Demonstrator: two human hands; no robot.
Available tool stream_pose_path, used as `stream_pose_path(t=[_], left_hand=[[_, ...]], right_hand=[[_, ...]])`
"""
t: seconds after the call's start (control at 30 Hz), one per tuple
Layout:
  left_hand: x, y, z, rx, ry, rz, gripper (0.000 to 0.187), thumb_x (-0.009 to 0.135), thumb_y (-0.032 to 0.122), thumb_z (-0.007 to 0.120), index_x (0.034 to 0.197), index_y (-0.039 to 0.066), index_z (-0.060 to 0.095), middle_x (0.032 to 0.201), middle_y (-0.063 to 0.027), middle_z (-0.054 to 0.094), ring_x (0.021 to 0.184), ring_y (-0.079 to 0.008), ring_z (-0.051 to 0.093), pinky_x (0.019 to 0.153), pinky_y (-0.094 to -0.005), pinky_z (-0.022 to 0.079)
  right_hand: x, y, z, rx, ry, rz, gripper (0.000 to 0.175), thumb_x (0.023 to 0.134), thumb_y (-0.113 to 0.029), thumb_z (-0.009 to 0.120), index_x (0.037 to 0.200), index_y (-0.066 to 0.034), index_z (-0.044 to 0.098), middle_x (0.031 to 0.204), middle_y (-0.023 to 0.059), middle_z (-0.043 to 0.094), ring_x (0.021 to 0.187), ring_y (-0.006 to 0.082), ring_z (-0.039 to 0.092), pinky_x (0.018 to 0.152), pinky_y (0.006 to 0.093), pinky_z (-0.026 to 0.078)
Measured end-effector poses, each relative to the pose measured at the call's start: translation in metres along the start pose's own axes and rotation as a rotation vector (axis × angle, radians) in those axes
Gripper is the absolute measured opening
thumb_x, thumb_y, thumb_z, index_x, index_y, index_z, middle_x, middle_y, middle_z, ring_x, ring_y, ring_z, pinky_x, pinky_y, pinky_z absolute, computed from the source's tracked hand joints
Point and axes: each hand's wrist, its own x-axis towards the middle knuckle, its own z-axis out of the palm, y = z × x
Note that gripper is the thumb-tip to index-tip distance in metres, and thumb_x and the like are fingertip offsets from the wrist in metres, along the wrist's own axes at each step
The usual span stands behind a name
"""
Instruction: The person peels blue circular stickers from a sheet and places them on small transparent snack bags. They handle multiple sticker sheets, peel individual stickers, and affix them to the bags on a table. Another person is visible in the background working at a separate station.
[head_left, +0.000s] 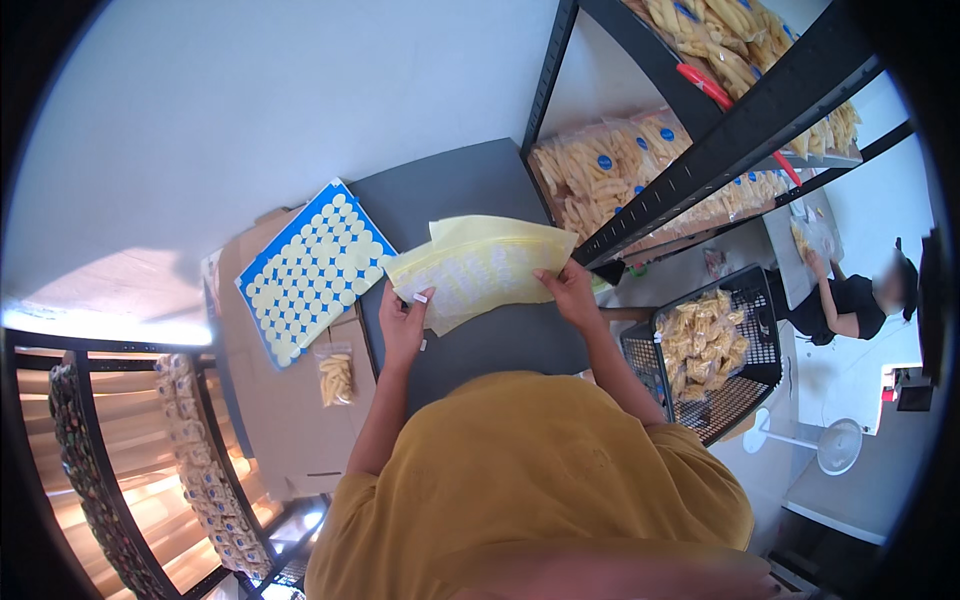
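Observation:
Stretched between both hands are yellow translucent backing sheets (487, 274), bowed, with rows of small pale labels showing on them. My left hand (403, 324) pinches their left end, and a small white label (421, 298) sits at its thumb tip. At the right end, my right hand (574, 295) grips the edge between thumb and fingers. Left of the sheets lies a blue sheet (319, 274) covered in round pale stickers or sticker gaps; I cannot tell which. Below it, a clear bag of yellowish snack sticks (336, 377) rests on flattened cardboard (281, 442). Under my hands is a dark grey tabletop (480, 349).
A black metal shelf post (720, 142) slants close by on the right, before shelves of bagged snacks (600, 161). A black plastic crate (766, 307) holds small snack packs. Further right, a person (844, 311) handles a bag. More packs (199, 457) hang at left.

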Motion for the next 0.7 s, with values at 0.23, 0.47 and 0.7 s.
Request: stream_pose_path(t=[0.23, 0.47, 0.7], left_hand=[[0.031, -0.001, 0.000, 0.024, -0.128, -0.182, 0.040, 0.089, 0.001, 0.069, 0.125, -0.001, 0.054, 0.119, -0.0092, 0.065, 0.107, -0.0151, 0.062, 0.095, -0.0301, 0.047], [0.029, -0.005, -0.009, -0.331, -0.162, -0.308, 0.055, 0.085, -0.009, 0.052, 0.139, 0.000, 0.045, 0.130, -0.0097, 0.059, 0.120, -0.0187, 0.057, 0.100, -0.0326, 0.045], [0.018, -0.029, -0.026, -0.057, -0.181, -0.382, 0.063, 0.083, -0.011, 0.040, 0.145, 0.000, 0.044, 0.138, -0.0132, 0.055, 0.126, -0.0243, 0.054, 0.104, -0.0346, 0.045]], right_hand=[[0.020, -0.017, -0.004, -0.060, -0.042, 0.099, 0.033, 0.094, -0.014, 0.066, 0.121, 0.0034, 0.062, 0.108, 0.0103, 0.071, 0.094, 0.0134, 0.063, 0.084, 0.0320, 0.051], [0.024, -0.012, -0.006, -0.077, 0.066, 0.084, 0.032, 0.095, -0.014, 0.066, 0.121, 0.0038, 0.061, 0.107, 0.0084, 0.070, 0.095, 0.0144, 0.064, 0.086, 0.0305, 0.051], [0.018, -0.014, -0.011, -0.309, 0.072, 0.036, 0.033, 0.094, -0.013, 0.063, 0.122, 0.0030, 0.060, 0.106, 0.0158, 0.071, 0.096, 0.0247, 0.068, 0.089, 0.0367, 0.050]])
